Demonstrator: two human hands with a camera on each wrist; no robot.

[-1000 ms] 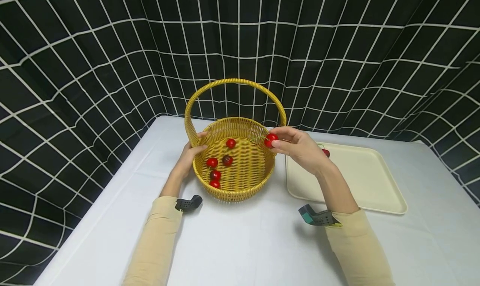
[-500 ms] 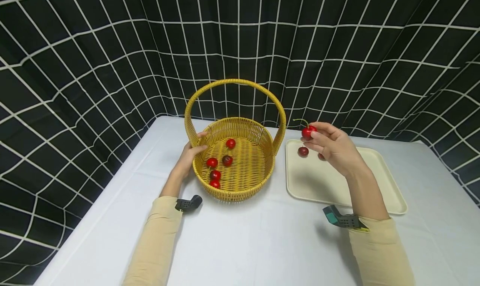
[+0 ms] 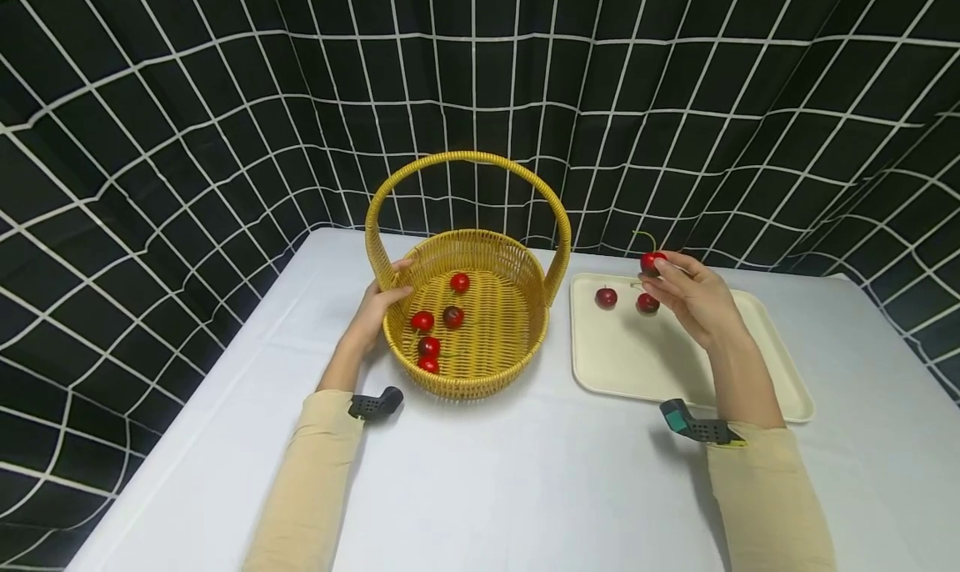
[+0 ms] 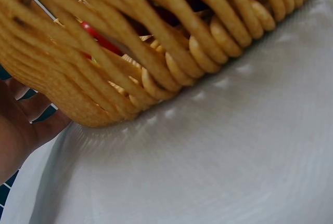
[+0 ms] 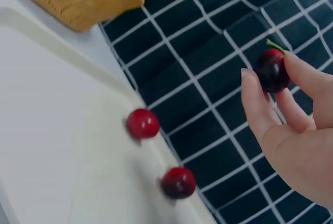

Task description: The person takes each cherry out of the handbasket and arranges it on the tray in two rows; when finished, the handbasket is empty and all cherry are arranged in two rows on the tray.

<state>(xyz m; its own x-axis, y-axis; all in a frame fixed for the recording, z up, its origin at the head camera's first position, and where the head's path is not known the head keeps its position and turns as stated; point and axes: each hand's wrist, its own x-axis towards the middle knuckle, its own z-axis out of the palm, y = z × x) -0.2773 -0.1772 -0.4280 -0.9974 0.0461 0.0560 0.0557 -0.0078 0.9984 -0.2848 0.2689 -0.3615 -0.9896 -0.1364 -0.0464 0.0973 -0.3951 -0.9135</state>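
My right hand [image 3: 693, 297] pinches a red cherry [image 3: 652, 263] between thumb and fingertips, held above the far side of the cream tray [image 3: 637, 372]. In the right wrist view this cherry [image 5: 272, 71] looks dark red, with its green stem pointing up. Two more cherries lie on the tray: one dark red cherry [image 3: 606, 298] and another cherry [image 3: 648, 303] just below the right hand. My left hand [image 3: 371, 313] grips the left side of the yellow wicker basket [image 3: 495, 387] at the foot of its handle, thumb over the rim. Several cherries [image 3: 428, 347] lie inside, mostly toward the left.
The basket's tall arched handle [image 3: 468, 156] rises over its opening. A white cloth [image 3: 495, 480] covers the table, and the tray stands right of the basket with a gap between. A black curtain with a white grid [image 3: 510, 80] hangs behind and at both sides.
My right hand has carried the cherry from the basket's right rim rightward to above the tray. The left hand stays on the basket. The head view has shifted slightly.
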